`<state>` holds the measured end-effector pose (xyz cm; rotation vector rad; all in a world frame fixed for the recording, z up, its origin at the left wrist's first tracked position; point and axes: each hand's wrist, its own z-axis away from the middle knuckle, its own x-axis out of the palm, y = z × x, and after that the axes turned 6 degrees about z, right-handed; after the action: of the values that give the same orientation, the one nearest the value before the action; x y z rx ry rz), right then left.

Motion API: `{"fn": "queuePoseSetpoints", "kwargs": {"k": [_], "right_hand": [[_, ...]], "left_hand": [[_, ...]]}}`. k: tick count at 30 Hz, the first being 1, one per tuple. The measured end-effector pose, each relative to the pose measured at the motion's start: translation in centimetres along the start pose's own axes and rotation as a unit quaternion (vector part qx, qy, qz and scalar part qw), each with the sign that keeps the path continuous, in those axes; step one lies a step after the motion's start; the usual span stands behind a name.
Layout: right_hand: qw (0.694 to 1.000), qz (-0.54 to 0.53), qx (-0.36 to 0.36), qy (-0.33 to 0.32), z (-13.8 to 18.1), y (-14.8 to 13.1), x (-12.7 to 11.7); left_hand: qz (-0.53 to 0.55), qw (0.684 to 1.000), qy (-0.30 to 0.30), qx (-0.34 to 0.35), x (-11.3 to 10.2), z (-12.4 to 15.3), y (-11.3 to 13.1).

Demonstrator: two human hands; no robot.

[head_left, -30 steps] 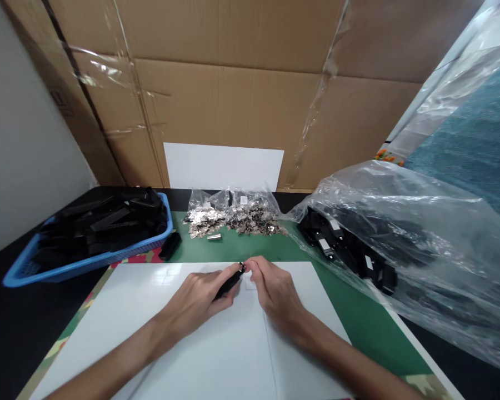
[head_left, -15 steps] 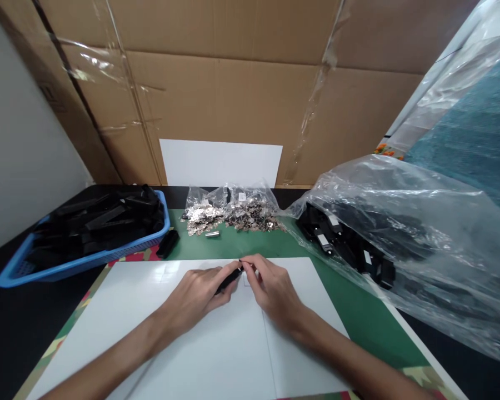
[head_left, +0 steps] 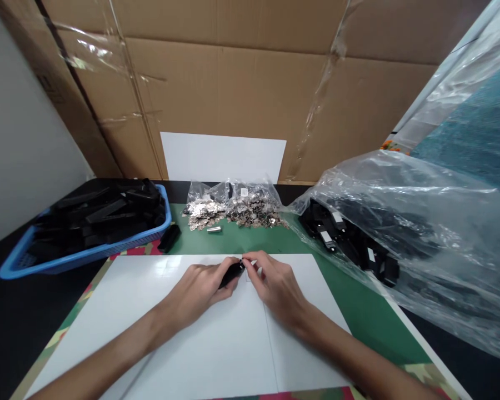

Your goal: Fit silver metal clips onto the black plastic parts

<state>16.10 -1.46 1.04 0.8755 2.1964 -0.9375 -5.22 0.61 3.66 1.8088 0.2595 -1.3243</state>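
Note:
Over the white sheet (head_left: 183, 344), my left hand (head_left: 204, 286) is closed around a small black plastic case (head_left: 232, 274), which is tilted with its far end up to the right. At that end, the thumb and fingertips of my right hand (head_left: 273, 283) are pinched together, touching the case. Whether a small part sits between those fingertips is too small to tell. Beyond my hands, two loose piles of small metal pieces, a left pile (head_left: 206, 214) and a right pile (head_left: 256, 212), spill from clear plastic bags. A short silver cylinder (head_left: 214, 229) lies in front of them.
A blue basket (head_left: 108, 250) full of black plastic parts stands at the left, with one black part (head_left: 169, 238) beside it. On the right, a large clear bag (head_left: 433, 222) holds black cases with white labels. A cardboard wall (head_left: 233, 89) rises behind.
My left hand has turned the black case slightly, so more of its face shows. My right fingertips stay at its end. The whole view has shifted a little.

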Motion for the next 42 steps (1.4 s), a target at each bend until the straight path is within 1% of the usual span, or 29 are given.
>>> {"fn": "queuePoseSetpoints", "kwargs": {"k": [4, 11, 18, 22, 25, 31, 38, 42], "right_hand": [[1.000, -0.009, 0.017, 0.012, 0.0, 0.2, 0.3], [1.000, -0.016, 0.005, 0.023, 0.2, 0.4, 0.3], [0.995, -0.086, 0.057, 0.006, 0.0, 0.4, 0.3], [0.992, -0.117, 0.043, 0.003, 0.0, 0.6, 0.4], [0.992, -0.118, 0.034, -0.002, -0.1, 0.7, 0.4], [0.994, -0.104, 0.044, 0.000, -0.1, 0.8, 0.5], [0.991, -0.121, 0.059, 0.013, -0.1, 0.6, 0.5], [0.989, -0.136, 0.055, -0.015, -0.1, 0.5, 0.2]], "left_hand": [[-0.006, 1.000, 0.006, -0.004, 0.2, -0.2, -0.1], [0.004, 1.000, 0.021, 0.002, 0.2, -0.3, -0.1], [-0.006, 0.999, 0.037, 0.004, 0.5, -0.2, -0.3], [-0.019, 0.999, 0.043, 0.000, 0.8, -0.2, -0.6], [-0.020, 0.999, 0.047, -0.005, 0.9, -0.1, -0.8], [-0.029, 0.998, 0.050, -0.011, 1.3, -0.1, -1.0], [-0.019, 0.998, 0.059, -0.019, 1.0, -0.2, -0.8], [-0.003, 0.998, 0.067, -0.012, 0.9, -0.1, -0.7]]}}
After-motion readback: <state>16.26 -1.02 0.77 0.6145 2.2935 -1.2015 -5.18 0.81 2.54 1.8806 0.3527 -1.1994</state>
